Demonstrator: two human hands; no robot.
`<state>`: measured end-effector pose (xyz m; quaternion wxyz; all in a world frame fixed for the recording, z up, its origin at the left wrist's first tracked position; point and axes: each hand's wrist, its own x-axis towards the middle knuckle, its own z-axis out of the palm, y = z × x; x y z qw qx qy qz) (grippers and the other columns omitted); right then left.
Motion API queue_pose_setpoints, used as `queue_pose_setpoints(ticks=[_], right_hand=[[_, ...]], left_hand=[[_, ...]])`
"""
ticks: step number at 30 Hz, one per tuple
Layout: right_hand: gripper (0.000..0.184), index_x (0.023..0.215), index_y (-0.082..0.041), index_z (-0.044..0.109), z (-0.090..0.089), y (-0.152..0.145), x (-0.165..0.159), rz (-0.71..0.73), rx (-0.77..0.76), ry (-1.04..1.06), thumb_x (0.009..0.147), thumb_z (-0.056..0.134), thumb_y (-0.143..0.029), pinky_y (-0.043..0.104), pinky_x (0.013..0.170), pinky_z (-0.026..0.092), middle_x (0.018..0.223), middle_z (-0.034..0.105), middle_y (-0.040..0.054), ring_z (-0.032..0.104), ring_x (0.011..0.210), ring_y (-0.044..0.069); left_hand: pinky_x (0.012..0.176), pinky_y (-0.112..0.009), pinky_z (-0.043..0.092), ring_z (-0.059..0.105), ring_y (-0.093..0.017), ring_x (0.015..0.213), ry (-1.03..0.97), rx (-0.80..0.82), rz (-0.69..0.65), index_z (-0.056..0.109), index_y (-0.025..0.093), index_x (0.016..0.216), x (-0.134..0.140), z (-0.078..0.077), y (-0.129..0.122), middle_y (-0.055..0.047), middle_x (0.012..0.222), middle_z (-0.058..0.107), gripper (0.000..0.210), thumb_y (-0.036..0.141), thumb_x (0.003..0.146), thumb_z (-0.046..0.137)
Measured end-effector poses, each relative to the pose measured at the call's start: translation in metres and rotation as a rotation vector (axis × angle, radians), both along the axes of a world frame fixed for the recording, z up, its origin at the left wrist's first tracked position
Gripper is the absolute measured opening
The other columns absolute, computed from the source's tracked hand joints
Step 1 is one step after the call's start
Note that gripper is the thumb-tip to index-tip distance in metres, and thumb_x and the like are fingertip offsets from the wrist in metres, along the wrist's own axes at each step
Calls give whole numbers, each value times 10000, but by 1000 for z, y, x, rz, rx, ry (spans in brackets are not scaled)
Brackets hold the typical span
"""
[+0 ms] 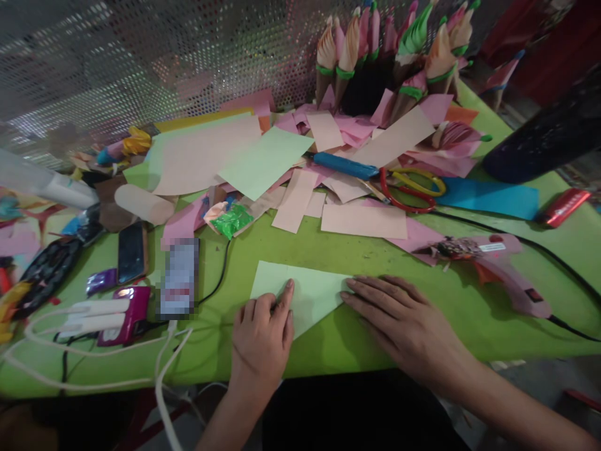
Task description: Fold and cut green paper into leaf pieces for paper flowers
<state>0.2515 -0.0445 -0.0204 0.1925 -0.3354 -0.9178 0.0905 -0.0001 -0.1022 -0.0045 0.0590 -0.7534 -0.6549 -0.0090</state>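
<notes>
Paper cones topped with pink, peach and green swirls stand at the far right corner of a bright green tabletop, near a perforated grey panel along the far edge. Loose pink and peach paper strips lie heaped before it, beneath red-and-yellow-handled scissors and a slim blue-handled tool. Toward the right edge rest a shiny red cylinder and a pale pink plastic glue gun. At left, a dark-screened phone lies near a magenta plastic box, white cables trailing over the near edge.
</notes>
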Motion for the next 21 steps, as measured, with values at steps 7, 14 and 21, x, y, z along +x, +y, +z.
queue_pose_setpoints(ticks=[7,14,21], right_hand=[[363,1298,-201,595,1,1,-1,-6,-1,0,968,445,-184,451,1011,444,1339,629,56,583,1215,229],[377,1308,-222,588,1,-1,-2,-27,-20,-2,961,448,-175,452,1026,426,1358,615,36,573,1231,221],[385,1314,-227,581,0,-1,-2,-36,-30,1,951,466,-175,447,1039,414,1366,609,36,573,1236,223]], left_hand=[[754,-381,427,550,-235,815,31,9,-48,565,222,1356,2,4,3,-88,923,645,471,417,932,507],[912,-418,437,575,-285,1066,22,115,-91,525,187,1399,4,-2,3,-135,1228,659,498,386,943,489],[986,-366,455,567,-227,1193,-39,134,-309,529,275,1386,5,3,7,-50,1352,620,464,159,940,474]])
